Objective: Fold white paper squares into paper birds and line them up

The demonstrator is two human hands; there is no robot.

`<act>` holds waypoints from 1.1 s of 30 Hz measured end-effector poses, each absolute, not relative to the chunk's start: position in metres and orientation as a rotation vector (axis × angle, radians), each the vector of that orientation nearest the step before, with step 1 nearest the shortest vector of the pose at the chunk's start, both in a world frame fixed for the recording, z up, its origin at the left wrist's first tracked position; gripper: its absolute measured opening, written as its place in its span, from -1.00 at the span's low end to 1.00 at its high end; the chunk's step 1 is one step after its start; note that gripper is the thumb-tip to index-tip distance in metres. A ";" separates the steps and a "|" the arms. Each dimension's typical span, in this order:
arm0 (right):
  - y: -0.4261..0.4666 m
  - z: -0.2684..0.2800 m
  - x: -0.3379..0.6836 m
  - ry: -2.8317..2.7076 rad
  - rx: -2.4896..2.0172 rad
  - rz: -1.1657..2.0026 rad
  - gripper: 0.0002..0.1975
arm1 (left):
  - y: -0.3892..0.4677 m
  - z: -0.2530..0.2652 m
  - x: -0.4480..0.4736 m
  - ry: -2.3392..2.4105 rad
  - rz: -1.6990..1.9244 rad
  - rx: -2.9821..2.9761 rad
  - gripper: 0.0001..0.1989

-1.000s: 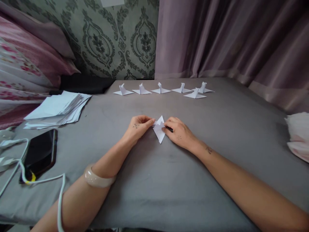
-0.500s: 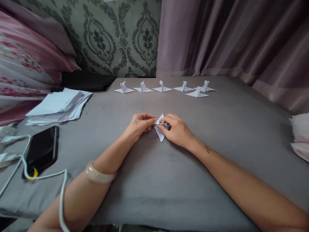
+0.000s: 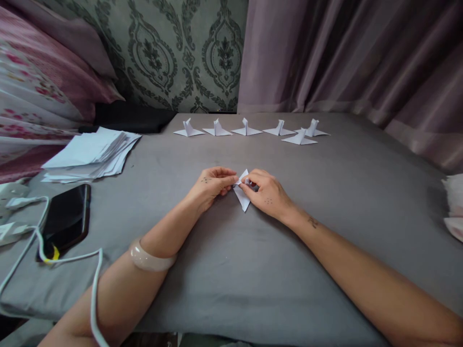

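A white folded paper crane [image 3: 242,198] is between my hands, low over the grey cloth, one pointed wing toward me and the other away. My left hand [image 3: 216,185] pinches its left tip between thumb and fingers. From the right, the thumb and index finger of my right hand [image 3: 265,193] close on the crane's middle, covering part of it. Farther back, several finished-looking paper cranes [image 3: 246,129] stand in a row with wings spread; one crane [image 3: 300,138] sits slightly nearer than the others at the right end.
A stack of white paper sheets [image 3: 87,155] lies at the left. In front of it are a black phone [image 3: 68,219], a white cable [image 3: 96,284] and white plugs [image 3: 12,217]. Purple curtains [image 3: 325,58] hang behind, and a whitish bundle [image 3: 455,202] sits at the right edge.
The view has shifted slightly, so things appear a little farther right. Both hands keep hold of the paper crane, with the right thumb and index finger now closer together at its middle.
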State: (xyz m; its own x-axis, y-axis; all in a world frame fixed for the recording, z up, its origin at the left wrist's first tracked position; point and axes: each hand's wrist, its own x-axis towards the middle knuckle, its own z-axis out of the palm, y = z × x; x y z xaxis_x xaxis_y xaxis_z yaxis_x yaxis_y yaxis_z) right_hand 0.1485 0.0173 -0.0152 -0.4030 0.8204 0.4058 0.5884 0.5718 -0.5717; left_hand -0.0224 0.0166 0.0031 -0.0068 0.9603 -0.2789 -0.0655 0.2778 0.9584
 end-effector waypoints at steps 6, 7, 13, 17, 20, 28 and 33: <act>0.017 -0.014 0.149 -2.133 -1.125 0.460 -0.88 | 0.014 0.007 -0.023 1.349 0.924 0.966 -0.80; 0.017 -0.014 0.149 -2.134 -1.125 0.461 -0.88 | 0.014 0.007 -0.024 1.341 0.908 0.968 -0.80; 0.018 -0.016 0.150 -2.143 -1.122 0.455 -0.87 | 0.015 0.008 -0.025 1.305 0.857 0.923 -0.83; 0.017 -0.016 0.149 -2.137 -1.138 0.464 -0.89 | 0.016 0.008 -0.025 1.291 0.864 0.893 -0.85; 0.017 -0.016 0.149 -2.135 -1.136 0.474 -0.90 | 0.018 0.008 -0.024 1.290 0.857 0.858 -0.84; 0.016 -0.015 0.148 -2.126 -1.124 0.473 -0.90 | 0.023 0.011 -0.020 1.311 0.804 0.810 -0.80; 0.016 -0.017 0.148 -2.114 -1.101 0.477 -0.89 | 0.026 0.013 -0.020 1.371 0.771 0.791 -0.82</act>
